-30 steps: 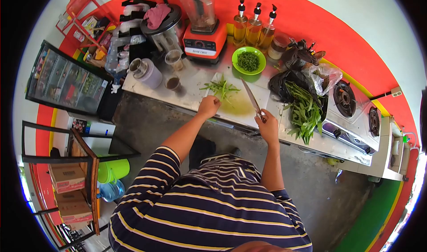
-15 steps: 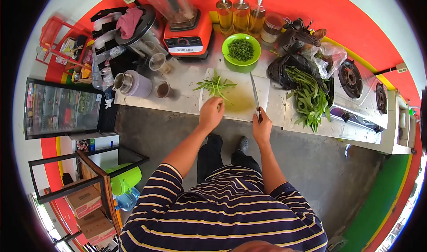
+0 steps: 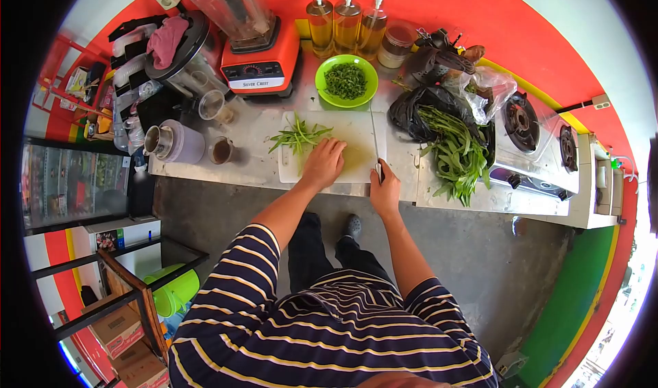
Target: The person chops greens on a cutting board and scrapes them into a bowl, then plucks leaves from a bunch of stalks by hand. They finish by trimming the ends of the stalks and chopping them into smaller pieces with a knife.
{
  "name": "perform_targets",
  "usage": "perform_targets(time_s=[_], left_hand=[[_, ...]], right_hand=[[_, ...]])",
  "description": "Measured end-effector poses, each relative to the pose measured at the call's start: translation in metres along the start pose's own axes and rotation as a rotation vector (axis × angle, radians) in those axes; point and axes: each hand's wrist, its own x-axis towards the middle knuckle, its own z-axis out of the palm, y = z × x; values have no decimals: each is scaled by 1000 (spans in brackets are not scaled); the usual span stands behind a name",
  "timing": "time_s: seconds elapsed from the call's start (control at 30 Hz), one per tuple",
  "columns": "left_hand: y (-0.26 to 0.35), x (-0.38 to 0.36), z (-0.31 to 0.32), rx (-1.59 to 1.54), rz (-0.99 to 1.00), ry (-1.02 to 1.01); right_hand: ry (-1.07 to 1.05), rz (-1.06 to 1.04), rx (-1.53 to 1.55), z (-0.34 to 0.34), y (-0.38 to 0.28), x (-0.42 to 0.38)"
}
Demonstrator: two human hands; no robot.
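"Two bare hands are at the white rectangular cutting board [image 3: 353, 122]. Where is the knife?"

"Along its three o'clock side. The person's right hand [image 3: 385, 189] is closed round the handle of the long, narrow metal knife [image 3: 375, 138], its blade pointing to twelve."

"And the left hand [image 3: 323, 165]?"

"Low on the board, towards seven, fingers close together beside the slender green leafy stems [image 3: 299, 137], which lie loose at ten. Whether it grips any, one cannot tell; the hand hides what is beneath."

"What might go wrong?"

"Those fingers have bare board between them and the blade. Should the knife swing towards nine, they could be cut, since no fingertips are visibly tucked back."

"The stems fan out, too."

"They could roll or scatter under the edge, being uneven and crossed. The greenish stain suggests a damp surface, where fingers might slip."

"Anything beyond the board?"

"At twelve, the round lime-green bowl [image 3: 347, 104] of chopped leaves is near the knife's tip; a forward jab could nudge it. At nine, a careless left sleeve might tip the small clear cup of dark liquid [image 3: 221, 151]."
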Motion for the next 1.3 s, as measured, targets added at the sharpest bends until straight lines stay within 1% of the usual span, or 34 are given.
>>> perform_targets(time_s=[0.07,0.13,0.23,0.3,0.43,0.5,0.57,0.63,0.67,0.73,0.83,0.97,1.17,1.23,1.3], left_hand=[[1,-2,0,2,13,-22],[6,-1,-6,27,13,-94],[4,-2,-5,51,53,-123],[4,-2,-5,65,62,-134],[6,-3,-5,71,46,-140],[5,-4,-3,74,60,-145],[3,-5,-1,78,70,-148],[4,-5,-2,61,46,-149],[5,-5,-2,58,50,-151],[5,-5,-3,79,47,-159],[8,-3,-7,66,37,-172],[5,-4,-3,42,21,-163],[3,-6,0,17,19,-159],[5,-5,-1,-14,5,-128],[6,-6,-2,-24,4,-121]], right_hand=[[-14,18,-3,-3,-1,4],[-36,38,0,-2,1,1],[21,34,8,1,-6,-2],[0,140,19,0,-10,-7],[6,143,38,10,-9,-27],[-50,51,-131,13,-12,-32],[-74,57,-192,12,-18,-34],[-103,95,-426,10,-27,-34],[-100,98,-428,9,-29,-33],[-147,121,-531,7,-33,-31],[-179,175,-539,3,-41,-28],[-199,163,-570,0,-49,-27],[-230,201,-620,12,-48,-35],[-231,217,-622,19,-44,-36],[-238,200,-661,23,-42,-33]])
